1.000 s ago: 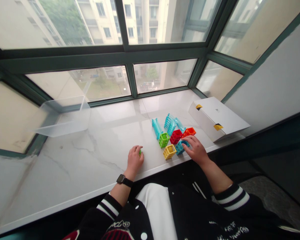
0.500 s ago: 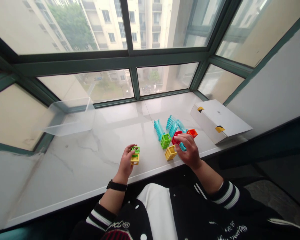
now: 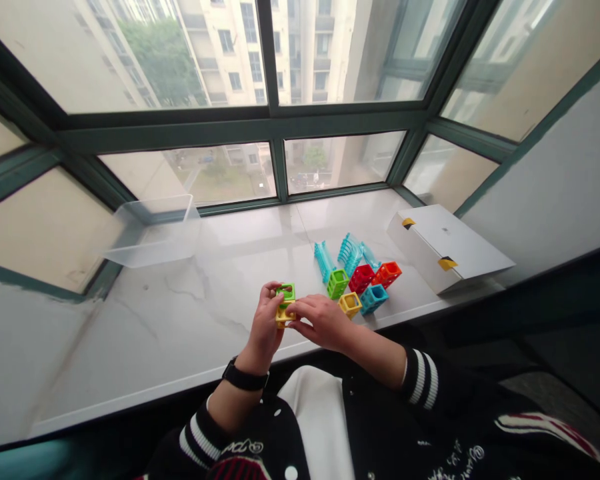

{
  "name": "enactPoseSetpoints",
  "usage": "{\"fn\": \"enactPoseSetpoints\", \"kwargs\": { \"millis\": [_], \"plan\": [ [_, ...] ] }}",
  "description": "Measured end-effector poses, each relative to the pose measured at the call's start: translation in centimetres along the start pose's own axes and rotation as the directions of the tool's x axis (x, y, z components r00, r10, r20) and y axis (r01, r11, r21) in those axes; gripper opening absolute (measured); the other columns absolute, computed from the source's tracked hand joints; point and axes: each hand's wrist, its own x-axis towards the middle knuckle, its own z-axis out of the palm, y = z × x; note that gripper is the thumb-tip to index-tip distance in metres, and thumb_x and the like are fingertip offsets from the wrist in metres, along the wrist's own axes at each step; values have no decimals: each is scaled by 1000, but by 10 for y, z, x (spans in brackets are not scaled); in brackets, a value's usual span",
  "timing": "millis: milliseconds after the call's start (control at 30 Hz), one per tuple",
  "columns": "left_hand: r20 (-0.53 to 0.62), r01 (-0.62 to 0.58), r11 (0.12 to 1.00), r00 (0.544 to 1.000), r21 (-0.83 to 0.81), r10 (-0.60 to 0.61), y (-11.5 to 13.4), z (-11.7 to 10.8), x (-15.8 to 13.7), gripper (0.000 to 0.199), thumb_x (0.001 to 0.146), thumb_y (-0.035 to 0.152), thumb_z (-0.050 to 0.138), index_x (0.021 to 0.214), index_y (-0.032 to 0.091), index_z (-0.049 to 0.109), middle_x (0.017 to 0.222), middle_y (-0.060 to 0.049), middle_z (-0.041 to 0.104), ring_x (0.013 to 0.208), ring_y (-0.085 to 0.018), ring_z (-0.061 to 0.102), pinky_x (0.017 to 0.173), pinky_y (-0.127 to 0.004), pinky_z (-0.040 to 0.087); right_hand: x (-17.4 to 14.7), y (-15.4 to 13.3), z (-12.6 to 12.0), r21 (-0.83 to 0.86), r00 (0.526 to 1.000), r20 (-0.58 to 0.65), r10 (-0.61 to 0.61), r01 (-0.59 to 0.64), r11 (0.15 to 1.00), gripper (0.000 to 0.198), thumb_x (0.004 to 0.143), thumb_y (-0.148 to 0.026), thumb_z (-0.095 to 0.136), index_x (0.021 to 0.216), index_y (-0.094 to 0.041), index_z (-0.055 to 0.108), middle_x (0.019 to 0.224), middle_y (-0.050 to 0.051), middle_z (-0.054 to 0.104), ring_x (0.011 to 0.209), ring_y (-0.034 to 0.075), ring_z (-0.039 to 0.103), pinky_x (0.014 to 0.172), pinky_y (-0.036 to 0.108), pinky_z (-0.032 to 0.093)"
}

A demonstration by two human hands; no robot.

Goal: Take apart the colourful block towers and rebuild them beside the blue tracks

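Note:
My left hand (image 3: 265,325) is wrapped round two joined hollow building blocks, a green block (image 3: 286,291) on the far side and a yellow block (image 3: 285,314) nearer me. From the right, my right hand (image 3: 325,321) reaches over, its fingers and thumb closed on the yellow block's side. Beyond that hand stand a second green block (image 3: 337,285), a second yellow block (image 3: 351,304), a blue block (image 3: 374,299), a dark red block (image 3: 361,279) and an orange-red block (image 3: 387,273).
Clear turquoise track pieces (image 3: 350,252) lie behind the blocks. A translucent plastic bin (image 3: 155,250) sits at the far left of the white marbled sill (image 3: 180,320). At the right is a white box (image 3: 450,237) with yellow-black tabs. Framed windows (image 3: 240,123) rise behind.
My right hand has left the loose blocks and moved left to the pair in my left hand, closing on the yellow one. The camera view has shifted slightly.

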Motion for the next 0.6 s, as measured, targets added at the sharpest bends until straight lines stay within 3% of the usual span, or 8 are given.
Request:
{"fn": "enactPoseSetpoints", "kwargs": {
  "millis": [233, 367, 467, 600],
  "plan": [
    [-49, 61, 998, 997, -26, -62, -7, 2, 1, 40, 83, 27, 75, 114, 27, 51, 103, 0, 66, 81, -14, 68, 71, -25, 55, -6, 5, 3, 14, 999, -50, 3, -2, 1000, 6, 102, -27, 65, 98, -23, 63, 85, 3, 74, 77, 20, 67, 77, 33, 48],
    [-49, 98, 994, 994, -44, -100, -15, -3, 7, 40, 86, 28, 73, 119, 29, 50, 107, -2, 67, 86, -17, 71, 80, -35, 60, -10, 9, 3, 49, 992, -108, -66, 72, 996, 6, 98, -23, 65, 94, -24, 62, 82, 2, 73, 76, 19, 67, 77, 32, 50],
    [-139, 65, 998, 988, -18, -67, -25, -23, 19, 37, 87, 30, 71, 117, 29, 49, 107, -1, 65, 95, -19, 70, 93, -47, 61, -16, 14, 0, 82, 987, -110, -115, 125, 989, 8, 95, -20, 66, 93, -25, 61, 81, 1, 72, 76, 19, 67, 78, 33, 52],
    [-212, 13, 958, 976, 286, 50, -42, -61, 31, 34, 86, 34, 73, 115, 26, 56, 114, -4, 63, 102, -20, 66, 97, -47, 58, -26, 22, -11, 109, 985, -165, -54, 72, 991, 6, 98, -20, 65, 101, -25, 64, 84, 2, 74, 79, 20, 69, 78, 34, 55]
  ]
}}
